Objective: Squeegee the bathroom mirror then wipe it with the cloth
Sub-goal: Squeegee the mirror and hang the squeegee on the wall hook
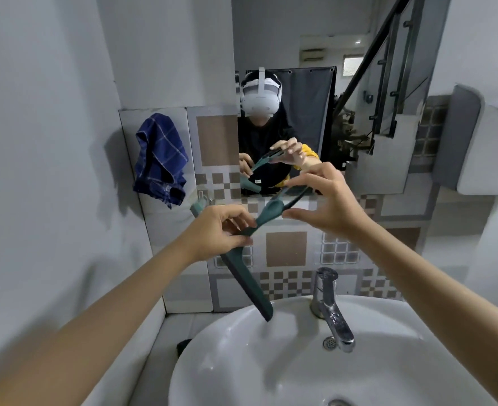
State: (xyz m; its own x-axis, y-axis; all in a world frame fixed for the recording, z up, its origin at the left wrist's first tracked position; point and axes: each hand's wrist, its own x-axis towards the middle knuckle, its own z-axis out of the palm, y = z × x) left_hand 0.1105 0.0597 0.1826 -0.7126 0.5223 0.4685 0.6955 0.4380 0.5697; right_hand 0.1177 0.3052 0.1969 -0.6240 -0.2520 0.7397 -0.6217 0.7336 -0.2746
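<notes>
A dark green squeegee [249, 284] is held in the air above the sink, its long handle pointing down toward the basin. My left hand [221, 230] pinches it at the neck. My right hand [326, 197] has its fingers spread around the blade end, with the fingertips touching the blade; whether it grips is unclear. The mirror [329, 98] hangs on the wall straight ahead and reflects a person wearing a headset and both hands. A blue checked cloth [159, 159] hangs on the tiled wall left of the mirror.
A white sink [271, 361] with a chrome tap [329, 303] lies below the hands. A small hook [202, 196] sits on the tiles beside the cloth. A white fixture [487, 148] juts out at the right. A plain wall closes in on the left.
</notes>
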